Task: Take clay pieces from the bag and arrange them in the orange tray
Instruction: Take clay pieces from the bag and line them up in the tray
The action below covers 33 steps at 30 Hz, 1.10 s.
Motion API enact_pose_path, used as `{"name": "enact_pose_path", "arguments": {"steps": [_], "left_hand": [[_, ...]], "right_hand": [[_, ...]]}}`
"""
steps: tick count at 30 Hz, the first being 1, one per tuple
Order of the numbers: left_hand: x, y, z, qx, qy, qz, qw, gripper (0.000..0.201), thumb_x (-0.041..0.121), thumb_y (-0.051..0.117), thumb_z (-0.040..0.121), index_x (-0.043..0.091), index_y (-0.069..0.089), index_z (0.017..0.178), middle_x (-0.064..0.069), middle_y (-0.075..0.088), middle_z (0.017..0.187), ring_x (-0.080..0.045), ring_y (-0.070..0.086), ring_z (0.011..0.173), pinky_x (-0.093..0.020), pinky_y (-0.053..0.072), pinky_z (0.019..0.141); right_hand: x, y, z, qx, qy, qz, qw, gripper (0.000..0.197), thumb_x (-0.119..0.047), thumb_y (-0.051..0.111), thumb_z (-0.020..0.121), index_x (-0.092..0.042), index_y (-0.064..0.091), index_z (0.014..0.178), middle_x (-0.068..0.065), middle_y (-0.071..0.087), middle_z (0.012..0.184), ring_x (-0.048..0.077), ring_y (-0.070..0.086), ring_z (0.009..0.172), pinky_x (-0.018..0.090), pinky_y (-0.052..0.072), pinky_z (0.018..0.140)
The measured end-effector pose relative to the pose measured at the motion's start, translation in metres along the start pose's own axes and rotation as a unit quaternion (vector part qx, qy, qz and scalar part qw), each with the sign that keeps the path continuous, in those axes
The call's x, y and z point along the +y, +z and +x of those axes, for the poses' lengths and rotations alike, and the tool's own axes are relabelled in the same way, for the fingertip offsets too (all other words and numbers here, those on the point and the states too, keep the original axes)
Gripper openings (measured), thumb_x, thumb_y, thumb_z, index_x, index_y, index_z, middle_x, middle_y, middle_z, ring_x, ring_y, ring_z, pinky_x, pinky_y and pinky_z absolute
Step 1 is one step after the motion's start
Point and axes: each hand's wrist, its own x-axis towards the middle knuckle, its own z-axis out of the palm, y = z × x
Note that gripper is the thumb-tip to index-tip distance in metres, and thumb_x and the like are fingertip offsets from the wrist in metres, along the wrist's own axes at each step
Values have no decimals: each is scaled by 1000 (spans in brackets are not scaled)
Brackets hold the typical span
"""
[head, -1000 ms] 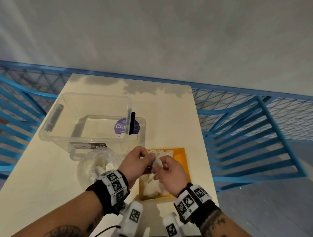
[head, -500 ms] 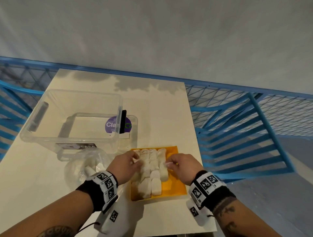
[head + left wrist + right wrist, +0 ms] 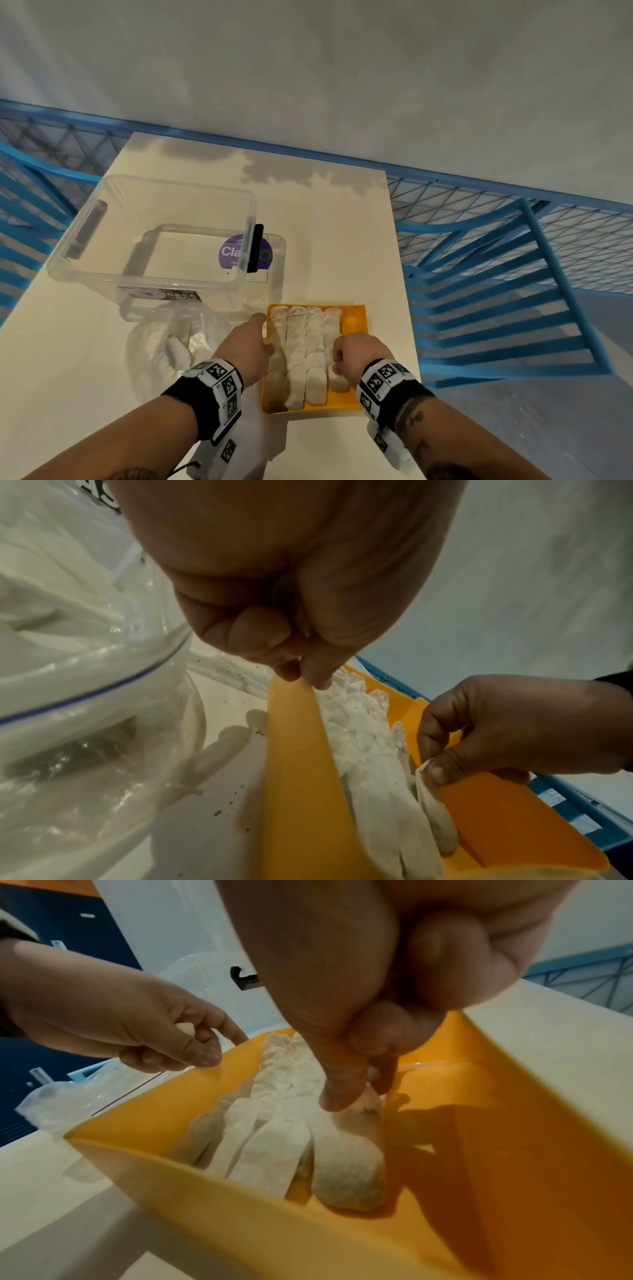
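Both forearms reach forward over the tabletop point(image 3: 342, 212): the left hand point(image 3: 245, 346) sits at the orange tray's point(image 3: 356, 320) left wall with fingers point(image 3: 260, 634) curled and tips touching its rim, while the right hand point(image 3: 359, 353) hangs over the tray's right part, thumb and fingers point(image 3: 339, 1080) pinching the end of one clay piece point(image 3: 349, 1161). The other clay pieces point(image 3: 296, 353), white, crinkly-wrapped sticks, lie in tight rows between the two sets of fingers. The clear bag point(image 3: 168, 342), more pieces inside, slumps just left of the left fingers.
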Motion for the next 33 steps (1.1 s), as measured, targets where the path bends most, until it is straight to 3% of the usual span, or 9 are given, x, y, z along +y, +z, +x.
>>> {"name": "enact_pose_path", "arguments": {"steps": [10, 15, 18, 21, 23, 25, 27, 29, 33], "left_hand": [[-5, 3, 4, -4, -14, -19, 1000, 66, 26, 61, 90, 22, 28, 147, -8, 67, 109, -24, 65, 96, -34, 52, 84], [1, -5, -4, 33, 17, -96, 995, 78, 31, 62, 91, 18, 16, 152, 2, 63, 93, -19, 61, 92, -30, 46, 82], [10, -13, -10, 42, 46, -144, 988, 75, 47, 54, 94, 22, 16, 153, 2, 57, 101, -18, 59, 98, -29, 41, 86], [13, -13, -12, 5, 59, -219, 974, 58, 53, 42, 98, 27, 30, 149, -3, 59, 117, -21, 59, 109, -34, 44, 96], [15, -14, -15, -29, 39, -291, 955, 50, 47, 42, 97, 31, 37, 145, -9, 58, 127, -32, 56, 118, -41, 46, 94], [21, -14, -18, -49, 19, -344, 937, 50, 31, 45, 90, 30, 42, 140, -10, 62, 106, -31, 60, 93, -36, 48, 74], [30, -14, -23, -64, 25, -382, 922, 51, 6, 46, 90, 22, 43, 138, -8, 57, 96, -23, 55, 80, -33, 49, 67], [36, -15, -27, -74, 41, -407, 909, 56, -7, 48, 89, 20, 41, 137, -10, 55, 102, -22, 58, 83, -31, 54, 71], [36, -18, -30, -76, 63, -458, 884, 54, -6, 56, 92, 22, 41, 136, -10, 61, 100, -21, 65, 82, -36, 57, 83]], "right_hand": [[0, 5, 10, 25, 26, 12, 999, 17, -22, 61, 90, -25, 64, 107, 4, 64, 116, 25, 61, 103, 33, 50, 83], [-2, 5, 4, 30, 27, 21, 999, 23, -27, 59, 92, -22, 60, 114, 7, 62, 119, 28, 60, 106, 35, 48, 84], [-3, 6, -3, 50, 19, 52, 997, 33, -37, 57, 93, -20, 55, 122, 6, 59, 124, 29, 59, 110, 37, 49, 87], [-9, 7, -15, 90, -23, 109, 990, 35, -45, 53, 95, -24, 56, 122, 1, 57, 126, 24, 58, 112, 34, 48, 90], [-19, 11, -24, 106, -66, 190, 974, 29, -47, 56, 92, -28, 61, 113, -6, 62, 115, 16, 59, 106, 34, 49, 92], [-32, 12, -32, 104, -83, 318, 939, 24, -51, 61, 87, -33, 63, 103, -11, 65, 101, 10, 64, 92, 34, 54, 86], [-45, 9, -38, 98, -77, 434, 892, 23, -51, 64, 86, -34, 61, 102, -9, 66, 96, 10, 69, 73, 27, 54, 67], [-52, 3, -43, 101, -68, 492, 862, 27, -47, 65, 87, -31, 59, 107, -6, 67, 98, 9, 70, 64, 22, 47, 59], [-55, -2, -45, 153, -69, 530, 831, 13, -30, 70, 88, -25, 61, 96, -4, 65, 89, 9, 67, 58, 20, 48, 57]]}}
